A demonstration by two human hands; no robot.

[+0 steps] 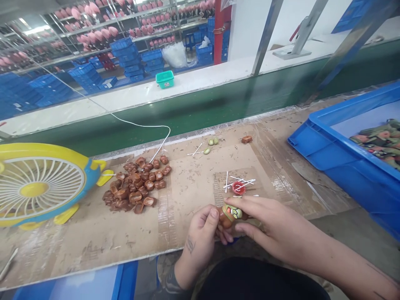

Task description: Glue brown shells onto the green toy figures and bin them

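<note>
Close to the table's front edge, my left hand (204, 227) grips a small brown and green figurine (230, 213) with a painted face, its thumb on the brown part. My right hand (268, 221) is closed about the figurine's other side, fingers over the top and thumb below. Part of the figurine is hidden by the fingers. Just beyond the hands, a small red paint pot (239, 188) stands on a cardboard piece, with cotton swabs (227, 182) across and around it. Left of them lies a heap of hollow brown pieces (136, 183).
A yellow and blue fan (42, 183) stands at the left. On the right sits a blue crate (331, 156) holding many figurine parts. Small green pieces (212, 141) and one brown piece (246, 139) lie farther back. Beyond the green conveyor belt (193, 106) is a teal basket (164, 79).
</note>
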